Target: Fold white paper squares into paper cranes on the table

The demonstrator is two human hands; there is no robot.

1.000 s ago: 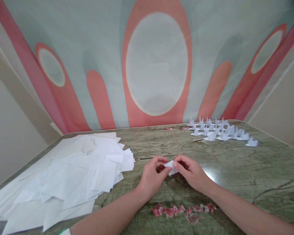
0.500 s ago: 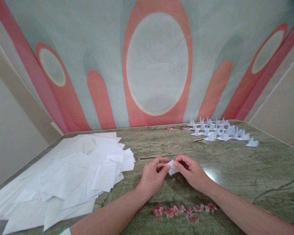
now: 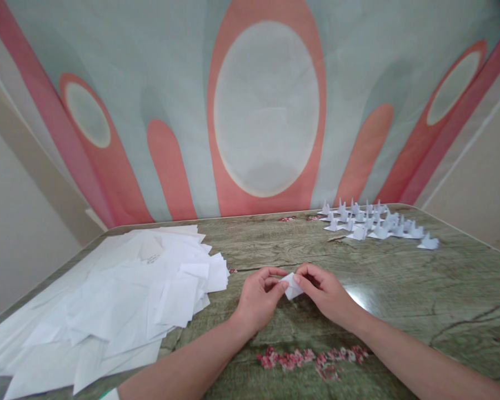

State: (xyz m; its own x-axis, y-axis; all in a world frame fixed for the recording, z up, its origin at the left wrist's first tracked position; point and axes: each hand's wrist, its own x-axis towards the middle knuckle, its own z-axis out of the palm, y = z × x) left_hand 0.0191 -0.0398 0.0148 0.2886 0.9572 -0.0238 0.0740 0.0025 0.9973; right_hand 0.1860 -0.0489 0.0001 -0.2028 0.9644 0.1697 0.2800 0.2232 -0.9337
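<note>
A small folded piece of white paper (image 3: 292, 288) is held between my two hands over the middle of the table. My left hand (image 3: 261, 294) pinches its left edge, thumb in front and fingers curled behind. On the other side, my right hand (image 3: 323, 290) grips the upper right edge between thumb and forefinger. The underside of the paper and some fingertips are hidden. Several white folded paper cranes (image 3: 380, 229) stand in a group at the back right.
A large spread pile of loose white paper sheets (image 3: 116, 300) covers the table's left side. The wood-grain table (image 3: 400, 278) has a printed pink flower pattern (image 3: 312, 358) near its front. Behind its far edge rises a patterned wall covering (image 3: 266, 111).
Both hands keep their pinch on the paper. The paper's visible faces have shifted very slightly, and the whole view has moved a touch.
</note>
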